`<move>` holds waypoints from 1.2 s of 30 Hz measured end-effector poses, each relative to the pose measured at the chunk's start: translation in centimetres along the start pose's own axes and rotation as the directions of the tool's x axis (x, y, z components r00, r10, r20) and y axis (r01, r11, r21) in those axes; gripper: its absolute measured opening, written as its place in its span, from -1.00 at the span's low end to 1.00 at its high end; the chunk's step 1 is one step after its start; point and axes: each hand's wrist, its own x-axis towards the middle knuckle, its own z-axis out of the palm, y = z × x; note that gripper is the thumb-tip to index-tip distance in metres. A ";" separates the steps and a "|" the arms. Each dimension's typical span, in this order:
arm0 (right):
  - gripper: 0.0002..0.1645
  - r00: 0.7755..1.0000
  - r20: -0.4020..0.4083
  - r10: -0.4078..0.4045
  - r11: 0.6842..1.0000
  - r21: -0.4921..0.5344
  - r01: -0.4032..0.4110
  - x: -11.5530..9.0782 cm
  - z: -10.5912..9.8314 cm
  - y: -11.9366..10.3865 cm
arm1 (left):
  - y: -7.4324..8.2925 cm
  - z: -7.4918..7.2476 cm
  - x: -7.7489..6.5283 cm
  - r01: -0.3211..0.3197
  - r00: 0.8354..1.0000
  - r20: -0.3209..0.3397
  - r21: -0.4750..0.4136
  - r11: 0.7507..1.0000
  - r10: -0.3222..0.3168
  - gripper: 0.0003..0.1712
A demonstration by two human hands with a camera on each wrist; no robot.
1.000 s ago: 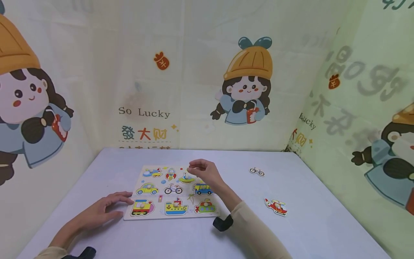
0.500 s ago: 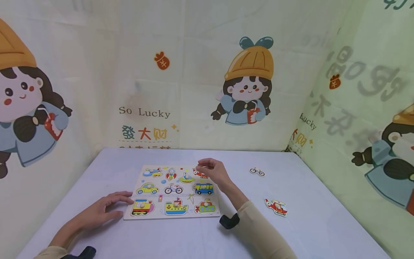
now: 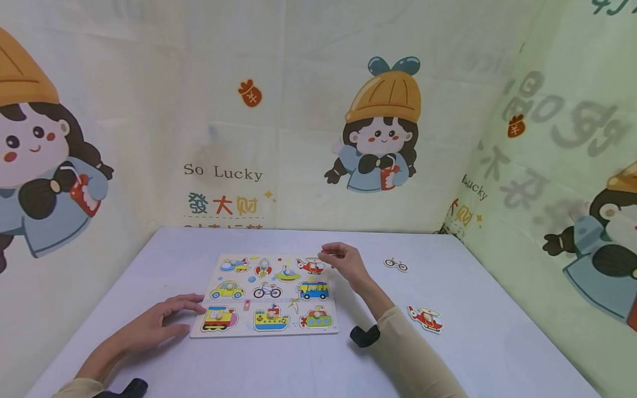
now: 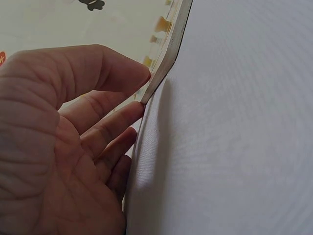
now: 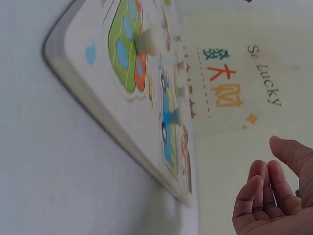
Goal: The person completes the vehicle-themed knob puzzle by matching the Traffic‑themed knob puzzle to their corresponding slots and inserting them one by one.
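A wooden peg puzzle board printed with vehicles lies on the table. Knobbed pieces such as the bus, ship and train sit in it. My left hand rests at the board's left edge, its fingertips and thumb touching the edge. Above the board's far right corner hovers my right hand, beside the printed helicopter. Its fingers are loosely bent with nothing between them in the right wrist view. The board's bicycle and helicopter pictures show no knobs.
Right of the board, a loose bicycle piece lies further back and a loose red helicopter piece nearer. A printed cloth hangs behind the white table and along both sides.
My right hand has moved rightward across the board's far edge, uncovering the bus and the printed helicopter. My left hand and the loose pieces stay where they were.
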 end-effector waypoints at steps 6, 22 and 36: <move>-0.51 0.999 -0.043 0.033 0.999 -0.011 -0.034 0.3 -1.1 0.5 | 0.1 0.0 0.1 0.013 1.000 0.008 -0.005 1.000 -0.013 -0.68; -0.49 0.992 -0.110 0.064 0.997 -0.035 -0.069 1.0 -4.4 2.3 | 0.0 0.1 0.0 0.003 1.000 -0.003 0.005 1.000 -0.003 -0.67; -0.49 0.986 -0.153 0.058 0.996 -0.052 -0.067 0.8 -7.1 3.6 | -0.3 0.2 -0.1 -0.009 1.000 -0.003 -0.031 0.999 0.009 -0.67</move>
